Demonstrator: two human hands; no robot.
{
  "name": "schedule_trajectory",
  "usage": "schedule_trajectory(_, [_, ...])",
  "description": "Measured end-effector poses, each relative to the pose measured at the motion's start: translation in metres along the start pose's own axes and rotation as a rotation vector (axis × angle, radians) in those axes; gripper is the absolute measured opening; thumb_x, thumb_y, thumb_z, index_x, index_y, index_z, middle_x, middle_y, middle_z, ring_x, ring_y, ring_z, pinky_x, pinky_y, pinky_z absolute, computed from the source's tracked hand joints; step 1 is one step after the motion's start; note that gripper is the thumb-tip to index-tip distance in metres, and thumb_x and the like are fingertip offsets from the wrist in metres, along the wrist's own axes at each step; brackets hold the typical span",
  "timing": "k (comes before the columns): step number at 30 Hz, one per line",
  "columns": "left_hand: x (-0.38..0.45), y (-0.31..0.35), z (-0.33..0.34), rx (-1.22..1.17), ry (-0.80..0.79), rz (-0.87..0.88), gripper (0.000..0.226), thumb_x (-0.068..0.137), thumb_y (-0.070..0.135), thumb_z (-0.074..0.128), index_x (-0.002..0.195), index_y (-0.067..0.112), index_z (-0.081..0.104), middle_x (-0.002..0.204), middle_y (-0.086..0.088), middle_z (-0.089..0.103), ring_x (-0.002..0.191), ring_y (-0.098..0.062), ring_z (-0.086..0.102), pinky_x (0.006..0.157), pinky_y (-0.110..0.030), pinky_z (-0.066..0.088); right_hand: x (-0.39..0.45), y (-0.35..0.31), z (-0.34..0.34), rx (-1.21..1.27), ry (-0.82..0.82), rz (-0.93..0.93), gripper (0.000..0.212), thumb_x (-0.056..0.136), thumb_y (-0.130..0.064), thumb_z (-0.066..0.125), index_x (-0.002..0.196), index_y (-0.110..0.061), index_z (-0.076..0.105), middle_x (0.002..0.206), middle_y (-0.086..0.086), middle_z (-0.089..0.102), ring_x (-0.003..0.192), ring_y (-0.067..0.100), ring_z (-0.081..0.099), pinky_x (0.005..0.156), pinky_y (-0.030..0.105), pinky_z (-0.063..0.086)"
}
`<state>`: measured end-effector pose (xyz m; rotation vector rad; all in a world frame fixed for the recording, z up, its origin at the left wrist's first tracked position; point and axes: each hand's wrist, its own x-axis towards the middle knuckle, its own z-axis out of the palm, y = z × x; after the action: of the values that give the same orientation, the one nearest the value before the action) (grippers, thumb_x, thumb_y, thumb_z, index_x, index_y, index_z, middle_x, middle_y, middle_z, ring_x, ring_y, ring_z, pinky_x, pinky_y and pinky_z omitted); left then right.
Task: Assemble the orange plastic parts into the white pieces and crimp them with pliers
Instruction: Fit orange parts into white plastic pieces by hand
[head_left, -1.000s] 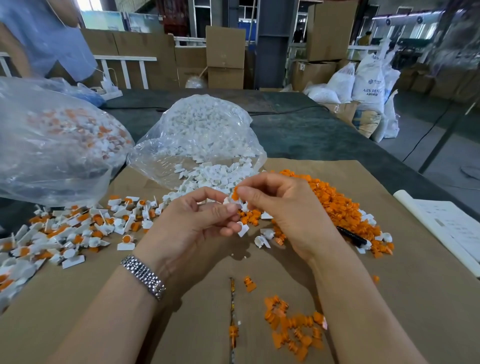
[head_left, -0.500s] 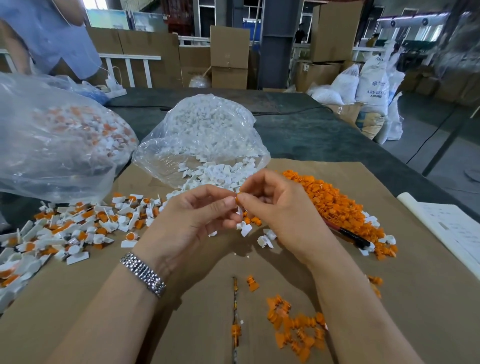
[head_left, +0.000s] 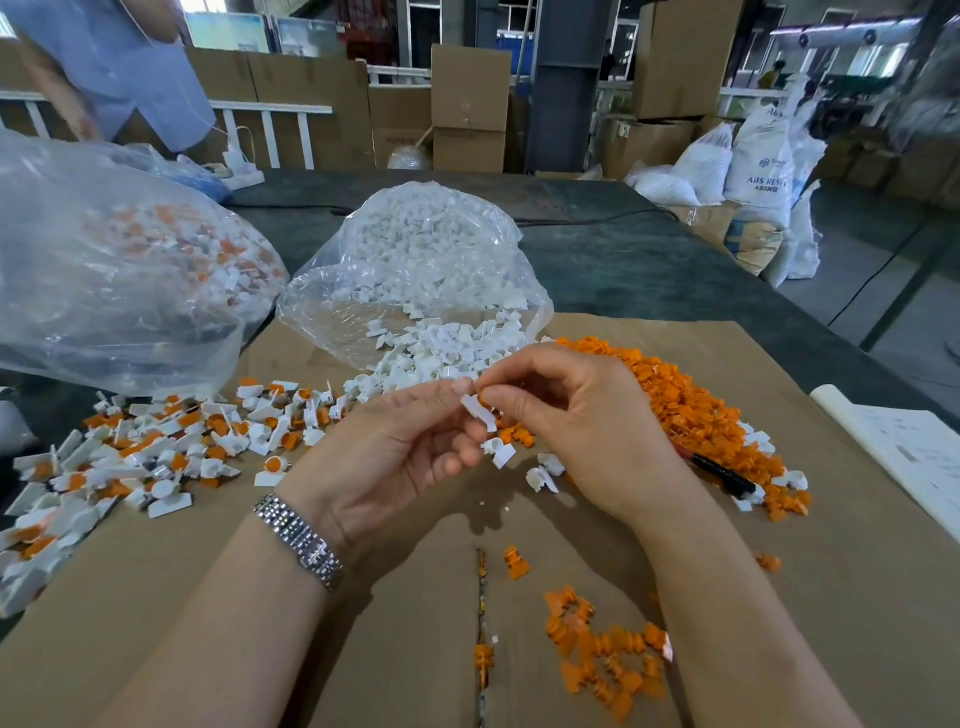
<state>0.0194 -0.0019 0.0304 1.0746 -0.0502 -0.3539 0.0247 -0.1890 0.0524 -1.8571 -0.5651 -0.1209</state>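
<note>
At far left lies our heap of finished pieces (head_left: 156, 452). Our left hand (head_left: 395, 457) pinches the white piece (head_left: 480, 410), now tilted clear of the fingertips where a second ago it was hidden. Our right hand (head_left: 576, 415) pinches the orange part (head_left: 484, 399) against it, so seating looks underway. Both wrists hover above the surface (head_left: 208, 597), the orange pile (head_left: 691, 410) rightmost.

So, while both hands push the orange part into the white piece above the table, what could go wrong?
1. The left hand and right hand pinch only the edges of the white piece, so it may slip and fall.
2. A dropped piece could get lost among the loose white pieces lying right below.
3. The pliers lie half buried in the orange pile, so reaching for them could scatter parts.
</note>
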Motion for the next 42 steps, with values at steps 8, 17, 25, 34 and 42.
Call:
schedule_trajectory(8, [0.000, -0.006, 0.001, 0.080, 0.018, 0.153, 0.024, 0.080, 0.001, 0.068, 0.102, 0.002, 0.078, 0.084, -0.019, 0.071, 0.073, -0.023, 0.070, 0.066, -0.024, 0.058, 0.000, -0.001, 0.000, -0.045, 0.094, 0.039, 0.001, 0.092, -0.015, 0.074, 0.093, -0.016, 0.074, 0.085, -0.003, 0.074, 0.080, 0.011, 0.070, 0.075, 0.028, 0.059])
schedule_trajectory(17, [-0.006, -0.009, 0.007, 0.561, 0.160, 0.300, 0.016, 0.086, 0.006, 0.074, 0.101, 0.003, 0.074, 0.089, -0.014, 0.078, 0.083, -0.024, 0.077, 0.075, -0.025, 0.061, 0.001, 0.002, 0.004, -0.249, 0.079, 0.141, 0.003, 0.091, -0.018, 0.074, 0.088, -0.019, 0.073, 0.080, -0.005, 0.070, 0.070, 0.004, 0.062, 0.066, 0.019, 0.052])
schedule_trajectory(25, [-0.004, 0.001, 0.004, 0.048, 0.067, 0.190, 0.023, 0.078, 0.005, 0.068, 0.097, 0.003, 0.080, 0.090, -0.020, 0.076, 0.077, -0.022, 0.075, 0.067, -0.022, 0.059, -0.001, -0.001, -0.015, 0.148, -0.082, 0.097, 0.039, 0.084, -0.020, 0.080, 0.122, -0.023, 0.068, 0.093, 0.000, 0.072, 0.091, 0.018, 0.073, 0.090, 0.034, 0.059])
schedule_trajectory(34, [-0.005, 0.001, 0.004, 0.106, 0.040, 0.229, 0.029, 0.078, 0.005, 0.068, 0.106, -0.001, 0.076, 0.092, -0.021, 0.076, 0.081, -0.023, 0.075, 0.071, -0.023, 0.060, -0.002, -0.002, -0.010, 0.079, -0.001, -0.014, 0.019, 0.087, -0.015, 0.077, 0.106, -0.019, 0.078, 0.093, 0.004, 0.076, 0.090, 0.018, 0.074, 0.088, 0.038, 0.060])
schedule_trajectory(42, [-0.006, 0.002, 0.005, 0.132, 0.061, 0.278, 0.034, 0.081, 0.007, 0.069, 0.114, -0.002, 0.071, 0.099, -0.022, 0.075, 0.084, -0.027, 0.075, 0.072, -0.025, 0.060, -0.002, -0.002, -0.005, -0.017, 0.044, -0.061, 0.019, 0.087, -0.009, 0.078, 0.105, -0.014, 0.077, 0.083, -0.002, 0.075, 0.079, 0.008, 0.074, 0.077, 0.021, 0.057])
